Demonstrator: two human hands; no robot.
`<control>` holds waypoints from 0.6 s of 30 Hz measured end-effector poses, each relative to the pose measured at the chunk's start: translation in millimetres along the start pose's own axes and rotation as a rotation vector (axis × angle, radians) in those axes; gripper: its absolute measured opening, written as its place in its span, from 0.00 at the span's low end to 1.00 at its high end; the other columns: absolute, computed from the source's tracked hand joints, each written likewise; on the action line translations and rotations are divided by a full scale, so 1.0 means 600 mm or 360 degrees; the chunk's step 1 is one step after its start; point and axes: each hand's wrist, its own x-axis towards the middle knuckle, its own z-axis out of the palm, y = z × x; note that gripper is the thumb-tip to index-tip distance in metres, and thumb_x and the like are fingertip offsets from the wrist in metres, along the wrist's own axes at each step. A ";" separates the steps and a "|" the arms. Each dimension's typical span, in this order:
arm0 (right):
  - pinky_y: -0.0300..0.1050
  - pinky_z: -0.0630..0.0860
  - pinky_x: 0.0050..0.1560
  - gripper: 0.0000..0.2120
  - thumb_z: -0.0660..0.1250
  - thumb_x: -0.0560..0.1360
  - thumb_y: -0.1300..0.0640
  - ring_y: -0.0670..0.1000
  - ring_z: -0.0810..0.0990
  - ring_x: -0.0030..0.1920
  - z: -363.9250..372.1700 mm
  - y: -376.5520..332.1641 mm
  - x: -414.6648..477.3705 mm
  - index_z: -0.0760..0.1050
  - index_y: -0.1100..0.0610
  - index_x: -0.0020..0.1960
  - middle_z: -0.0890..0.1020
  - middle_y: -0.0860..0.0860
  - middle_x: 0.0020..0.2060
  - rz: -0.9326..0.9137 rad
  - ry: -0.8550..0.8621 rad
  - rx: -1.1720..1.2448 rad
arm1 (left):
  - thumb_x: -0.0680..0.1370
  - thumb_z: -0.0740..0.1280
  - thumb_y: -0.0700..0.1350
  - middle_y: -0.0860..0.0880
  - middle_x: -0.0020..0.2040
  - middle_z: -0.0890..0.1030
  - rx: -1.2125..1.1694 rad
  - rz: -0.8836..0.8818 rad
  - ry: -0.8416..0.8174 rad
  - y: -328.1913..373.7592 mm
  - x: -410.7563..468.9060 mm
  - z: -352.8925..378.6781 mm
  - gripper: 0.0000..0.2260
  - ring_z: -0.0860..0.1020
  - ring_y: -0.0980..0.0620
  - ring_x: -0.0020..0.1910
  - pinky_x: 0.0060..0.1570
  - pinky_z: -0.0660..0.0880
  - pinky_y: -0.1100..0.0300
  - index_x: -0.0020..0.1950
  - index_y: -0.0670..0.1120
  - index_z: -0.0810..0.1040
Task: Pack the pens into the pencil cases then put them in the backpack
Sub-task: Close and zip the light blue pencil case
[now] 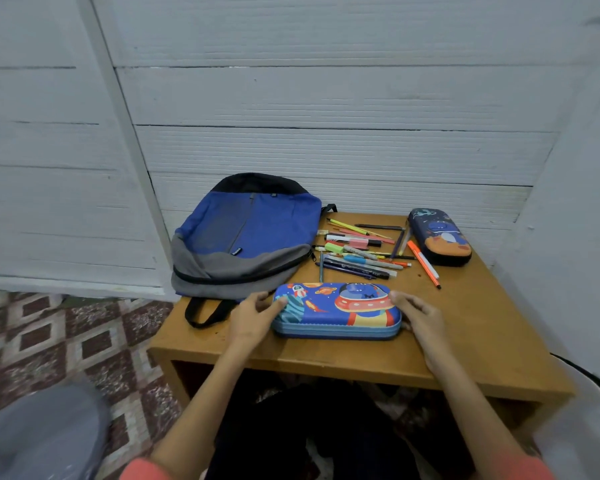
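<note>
1. Two hands hold the blue pencil case (336, 311), one at each short end.
2. The left hand (257, 313) grips the left end of the case, with its fingertips curled onto the lid.
3. The right hand (420, 317) grips the right end, thumb on the top corner and fingers wrapped round the side.
4. The blue pencil case lies flat and closed near the front edge of the wooden table (482, 341). Its printed lid, with a rocket and a saucer, faces up.
5. The pens (361, 252) lie loose in a heap on the table behind the blue case, between the backpack and the dark pencil case.
6. One orange marker (423, 259) lies apart at the right of the heap, just beside the dark case.
7. The dark pencil case (439, 237) rests closed at the far right of the table, well apart from both hands.
8. The backpack (243, 237), blue and grey, lies flat at the far left. Its black strap (205, 313) hangs over the table edge.
9. A patterned tile floor (66, 334) shows to the left of the table.
</note>
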 end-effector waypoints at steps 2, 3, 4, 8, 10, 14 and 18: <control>0.50 0.80 0.53 0.18 0.73 0.71 0.46 0.49 0.80 0.54 0.004 0.000 0.001 0.80 0.52 0.58 0.82 0.49 0.52 0.0032 0.0034 -0.0053 | 0.75 0.70 0.53 0.44 0.62 0.79 -0.0030 -0.0015 -0.0052 0.005 0.000 -0.001 0.24 0.76 0.50 0.59 0.59 0.75 0.54 0.67 0.42 0.74; 0.51 0.79 0.54 0.20 0.73 0.70 0.47 0.50 0.80 0.55 0.007 -0.004 -0.001 0.79 0.53 0.59 0.82 0.50 0.54 0.0044 0.0046 -0.0062 | 0.76 0.70 0.52 0.44 0.62 0.79 -0.0026 -0.0022 -0.0065 0.008 0.001 -0.002 0.23 0.76 0.50 0.59 0.59 0.75 0.53 0.66 0.42 0.74; 0.51 0.80 0.54 0.21 0.74 0.70 0.48 0.51 0.80 0.55 0.008 -0.006 -0.002 0.79 0.54 0.60 0.82 0.51 0.55 0.0062 0.0059 -0.0057 | 0.76 0.70 0.52 0.44 0.62 0.79 -0.0006 -0.0023 -0.0068 0.010 0.001 -0.002 0.23 0.76 0.49 0.59 0.60 0.75 0.53 0.66 0.41 0.75; 0.48 0.80 0.50 0.21 0.74 0.71 0.51 0.50 0.80 0.54 0.013 -0.021 -0.008 0.79 0.56 0.62 0.81 0.53 0.57 0.0074 0.0065 -0.0031 | 0.77 0.69 0.49 0.44 0.62 0.79 0.0022 -0.0010 -0.0049 0.012 -0.002 -0.007 0.21 0.76 0.48 0.61 0.58 0.72 0.58 0.67 0.40 0.74; 0.44 0.79 0.45 0.21 0.74 0.71 0.52 0.50 0.80 0.53 0.021 -0.028 -0.013 0.78 0.57 0.62 0.81 0.53 0.57 0.0048 0.0037 -0.0017 | 0.77 0.69 0.49 0.44 0.62 0.79 0.0017 0.0003 -0.0023 0.009 -0.005 -0.016 0.21 0.76 0.48 0.61 0.59 0.72 0.58 0.67 0.40 0.74; 0.41 0.76 0.39 0.23 0.74 0.72 0.53 0.47 0.78 0.48 0.050 -0.043 -0.029 0.77 0.59 0.64 0.80 0.53 0.55 -0.0004 -0.0044 -0.0010 | 0.77 0.69 0.47 0.45 0.61 0.79 -0.0090 0.0007 0.0026 0.001 -0.005 -0.051 0.19 0.77 0.49 0.57 0.59 0.75 0.52 0.65 0.39 0.76; 0.46 0.79 0.45 0.23 0.73 0.72 0.55 0.47 0.80 0.46 0.102 -0.050 -0.040 0.76 0.60 0.65 0.81 0.51 0.49 0.0019 -0.0137 0.0038 | 0.77 0.69 0.46 0.45 0.59 0.81 -0.0093 0.0019 0.0096 -0.009 0.001 -0.109 0.17 0.79 0.50 0.56 0.59 0.76 0.50 0.63 0.40 0.78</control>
